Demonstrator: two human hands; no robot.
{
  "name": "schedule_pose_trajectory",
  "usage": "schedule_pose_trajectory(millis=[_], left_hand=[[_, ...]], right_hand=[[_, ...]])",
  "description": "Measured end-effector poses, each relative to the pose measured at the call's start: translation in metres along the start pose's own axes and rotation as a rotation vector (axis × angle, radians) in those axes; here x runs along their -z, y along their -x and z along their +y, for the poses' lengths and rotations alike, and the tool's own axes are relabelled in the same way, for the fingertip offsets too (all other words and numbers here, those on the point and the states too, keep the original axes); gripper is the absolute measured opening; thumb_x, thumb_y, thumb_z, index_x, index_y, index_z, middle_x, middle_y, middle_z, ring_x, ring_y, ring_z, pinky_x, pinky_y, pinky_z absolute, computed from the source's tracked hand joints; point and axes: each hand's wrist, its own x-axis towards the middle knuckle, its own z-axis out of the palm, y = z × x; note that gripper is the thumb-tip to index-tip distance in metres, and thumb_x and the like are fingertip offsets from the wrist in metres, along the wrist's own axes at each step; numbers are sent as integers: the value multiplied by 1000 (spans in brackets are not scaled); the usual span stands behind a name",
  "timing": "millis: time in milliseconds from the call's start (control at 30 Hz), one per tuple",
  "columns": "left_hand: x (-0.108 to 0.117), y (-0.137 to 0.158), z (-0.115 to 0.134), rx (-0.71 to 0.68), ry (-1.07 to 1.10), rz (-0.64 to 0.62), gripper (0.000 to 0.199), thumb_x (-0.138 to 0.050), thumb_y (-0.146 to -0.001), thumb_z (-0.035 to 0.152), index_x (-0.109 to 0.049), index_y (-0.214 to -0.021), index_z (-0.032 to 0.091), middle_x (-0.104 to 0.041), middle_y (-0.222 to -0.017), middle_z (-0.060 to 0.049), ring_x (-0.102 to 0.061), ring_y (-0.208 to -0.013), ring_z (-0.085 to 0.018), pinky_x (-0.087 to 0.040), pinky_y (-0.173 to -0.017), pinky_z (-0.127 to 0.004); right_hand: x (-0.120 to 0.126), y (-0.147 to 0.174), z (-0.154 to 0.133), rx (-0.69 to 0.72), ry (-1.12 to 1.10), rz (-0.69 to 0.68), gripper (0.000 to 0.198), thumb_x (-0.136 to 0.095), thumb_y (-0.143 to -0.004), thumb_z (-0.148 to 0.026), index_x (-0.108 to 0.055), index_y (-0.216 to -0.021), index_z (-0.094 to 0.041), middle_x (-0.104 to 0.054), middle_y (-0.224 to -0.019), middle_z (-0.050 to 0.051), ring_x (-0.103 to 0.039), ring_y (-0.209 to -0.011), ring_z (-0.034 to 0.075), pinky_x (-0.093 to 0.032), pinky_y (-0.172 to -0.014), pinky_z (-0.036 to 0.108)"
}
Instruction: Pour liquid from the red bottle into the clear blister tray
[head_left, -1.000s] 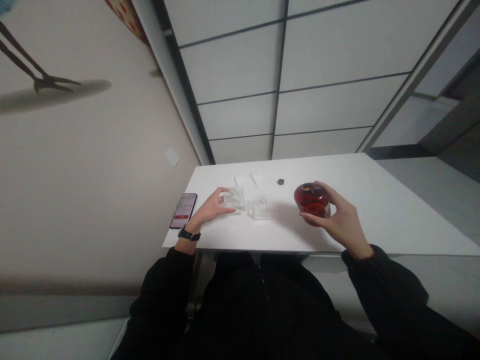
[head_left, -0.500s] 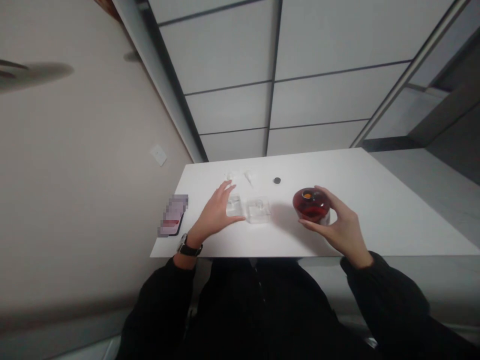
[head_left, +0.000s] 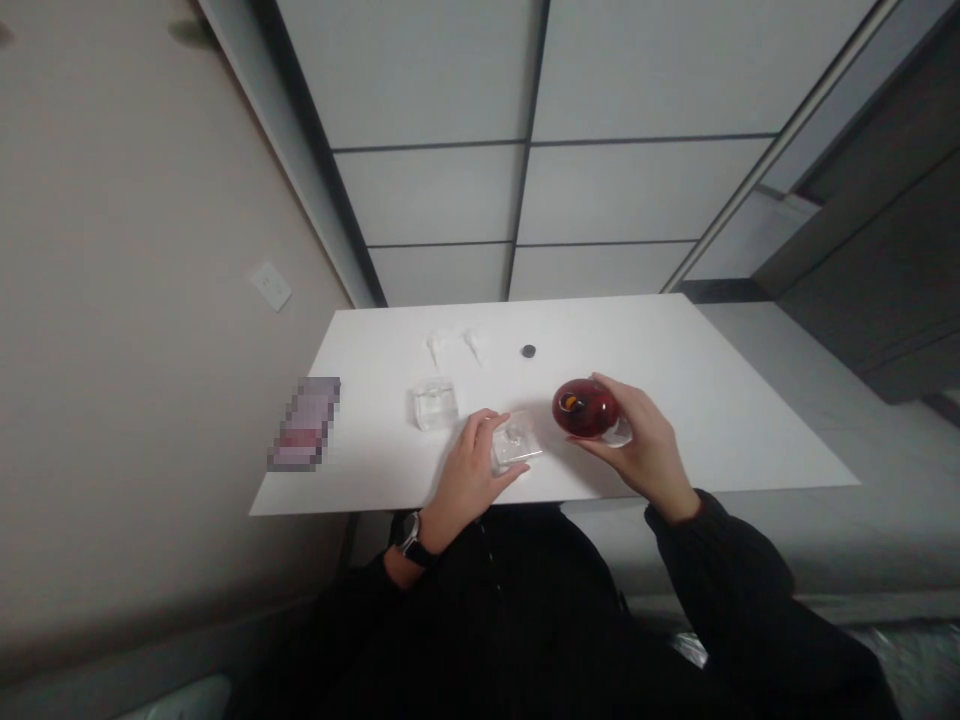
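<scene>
My right hand (head_left: 637,440) grips a rounded clear container of red liquid (head_left: 583,408), tilted leftward with its round opening toward the near bottle. An orange-yellow patch shows in that opening. My left hand (head_left: 472,465) wraps its thumb and fingers around the left side of a square clear glass bottle (head_left: 519,440), which stands on the table. To the left of it is another square clear bottle (head_left: 436,405), untouched. Behind them lie two clear, pointed stopper-like pieces, the left piece (head_left: 433,348) and the right piece (head_left: 472,345). A small dark round cap (head_left: 529,351) lies to their right.
The white table (head_left: 712,420) has its near edge close to my body. A phone-like object (head_left: 305,425), blurred out, lies at the left edge. A wall with an outlet plate (head_left: 271,287) rises at left, and white panels (head_left: 607,190) stand behind the table.
My left hand has moved from the left square bottle to the right one and closed around it. The red-liquid container has come closer to that bottle and tilts more. The view has shifted.
</scene>
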Motion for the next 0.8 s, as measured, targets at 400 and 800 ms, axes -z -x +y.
schedule_pose_trajectory(millis=[400, 800], left_hand=[[-7, 3, -8, 129, 107, -33, 83, -89, -85, 30, -39, -150, 24, -61, -151, -17, -62, -140, -36, -51, -119, -56], [-8, 3, -9, 84, 72, -31, 86, -84, -81, 23, -34, -151, 25, -61, -148, -16, -63, -137, -37, -53, -116, -55]], right_hand=[[-10, -10, -7, 230, 220, -63, 83, -72, -97, -16, -33, -169, -29, -71, -139, 19, -69, -123, 39, -61, -101, 59], [-12, -9, -7, 291, 273, -88, 91, -69, -95, -7, -26, -172, -34, -69, -144, 17, -67, -129, 38, -58, -107, 62]])
